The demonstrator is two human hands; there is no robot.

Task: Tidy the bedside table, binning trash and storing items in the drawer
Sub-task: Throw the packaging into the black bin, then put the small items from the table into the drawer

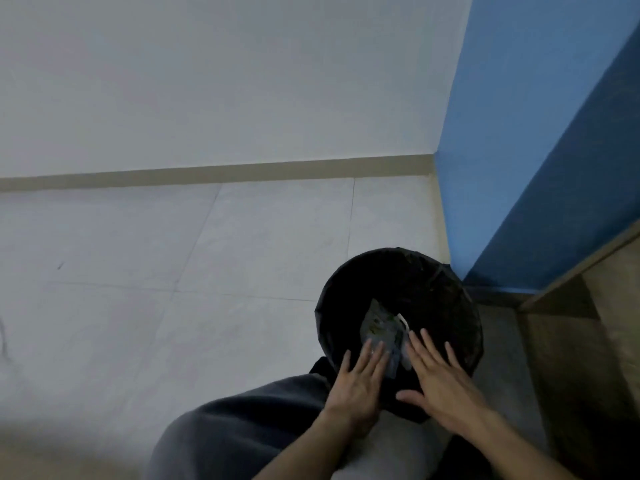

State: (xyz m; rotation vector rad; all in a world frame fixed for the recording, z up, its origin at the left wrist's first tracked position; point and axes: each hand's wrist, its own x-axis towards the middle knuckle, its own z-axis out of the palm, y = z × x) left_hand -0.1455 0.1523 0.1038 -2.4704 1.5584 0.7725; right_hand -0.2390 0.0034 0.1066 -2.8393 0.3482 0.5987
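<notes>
A round black bin (398, 271) lined with a black bag stands on the floor near the blue wall. Inside it lie crumpled wrappers (379, 327), silvery with green print, and a white scrap. My left hand (360, 382) hovers flat over the bin's near rim, fingers spread, holding nothing. My right hand (440, 379) is beside it, also flat and spread over the bin's mouth, and it holds nothing. The bedside table's top and its drawer are out of view.
Pale floor tiles (173, 271) stretch to the left and behind the bin. A blue wall (519, 168) rises at the right, with a wooden furniture side (588, 341) below it. My knee in dark trousers (242, 427) is in the foreground.
</notes>
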